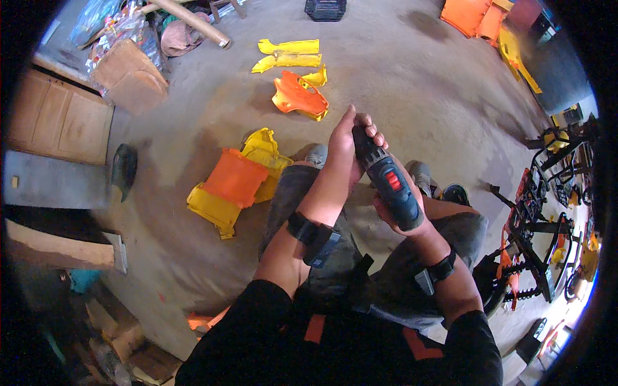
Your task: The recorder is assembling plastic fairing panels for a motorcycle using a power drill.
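Head: drill (395,188) in both hands (343,143) (384,211)

Legible text: none. Power drill (388,196): no lettering readable on dark housing or red switch (393,181). Orange panel (235,178), left: nothing readable. Black case (326,9), far: too small to tell.

left hand (344,145) and right hand (385,210) grip a drill (400,201).

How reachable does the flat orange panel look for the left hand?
Probably yes: the panel looks uncovered, though the left hand would first have to leave the drill and pass over the left leg.
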Tool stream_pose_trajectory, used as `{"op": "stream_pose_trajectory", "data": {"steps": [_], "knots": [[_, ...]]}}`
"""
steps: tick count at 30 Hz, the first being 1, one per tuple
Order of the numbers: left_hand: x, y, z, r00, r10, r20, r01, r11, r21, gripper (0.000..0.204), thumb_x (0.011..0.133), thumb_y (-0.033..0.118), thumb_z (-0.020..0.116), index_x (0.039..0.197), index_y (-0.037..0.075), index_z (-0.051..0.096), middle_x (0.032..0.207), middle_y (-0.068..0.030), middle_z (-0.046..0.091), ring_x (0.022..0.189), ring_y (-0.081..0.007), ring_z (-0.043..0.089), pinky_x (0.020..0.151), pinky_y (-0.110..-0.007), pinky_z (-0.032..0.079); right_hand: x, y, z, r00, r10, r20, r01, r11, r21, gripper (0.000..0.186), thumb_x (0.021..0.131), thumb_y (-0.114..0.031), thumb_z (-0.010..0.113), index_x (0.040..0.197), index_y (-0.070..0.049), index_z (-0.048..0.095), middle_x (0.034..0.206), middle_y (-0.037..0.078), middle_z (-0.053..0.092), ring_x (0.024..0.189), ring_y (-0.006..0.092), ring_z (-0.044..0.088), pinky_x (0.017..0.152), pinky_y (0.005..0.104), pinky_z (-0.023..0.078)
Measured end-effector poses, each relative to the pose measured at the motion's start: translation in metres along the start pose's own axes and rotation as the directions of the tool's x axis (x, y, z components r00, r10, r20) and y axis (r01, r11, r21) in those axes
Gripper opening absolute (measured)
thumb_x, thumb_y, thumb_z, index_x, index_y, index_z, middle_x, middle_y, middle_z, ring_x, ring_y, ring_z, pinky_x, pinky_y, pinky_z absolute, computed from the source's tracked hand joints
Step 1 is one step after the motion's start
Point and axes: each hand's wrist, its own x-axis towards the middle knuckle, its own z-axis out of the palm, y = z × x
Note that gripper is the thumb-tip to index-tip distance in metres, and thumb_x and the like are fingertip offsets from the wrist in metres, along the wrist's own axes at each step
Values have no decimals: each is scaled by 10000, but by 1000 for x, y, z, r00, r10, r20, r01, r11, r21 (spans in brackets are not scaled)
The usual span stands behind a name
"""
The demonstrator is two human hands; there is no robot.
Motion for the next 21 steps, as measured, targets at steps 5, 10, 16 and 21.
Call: {"op": "stream_pose_trajectory", "data": {"steps": [5,10,16,21], "knots": [[-4,-3,15,991,66,-116,-50,990,134,397,993,425,403,821,96,543,673,-51,541,619,-257,545,700,-421,488,-12,4,-16,993,113,-17,-101,938,333,791,734,-48,708,1424,13,325,1279,132,554,1131,201,561,959,318,430],[2,4,-6,775,217,-594,-137,975,176,288,994,347,455,855,100,498,708,-19,467,700,-205,543,659,-344,491,-5,-14,-28,868,489,-84,-411,804,430,507,754,-34,657,1242,-23,518,1033,55,648,896,140,598,796,301,489],[13,-23,-30,902,234,-363,100,704,703,218,965,279,489,832,108,465,653,-1,439,597,-132,532,549,-303,435,12,10,-74,541,807,-237,-373,483,792,211,795,-79,589,994,-10,595,795,74,611,625,194,581,545,336,489],[58,-103,-103,830,-214,-515,537,556,634,234,906,244,481,756,70,525,631,-60,533,534,-197,587,513,-337,465,-13,67,-119,295,954,58,-96,-31,995,196,795,-158,576,893,10,563,687,100,574,580,228,566,544,355,485]]}}
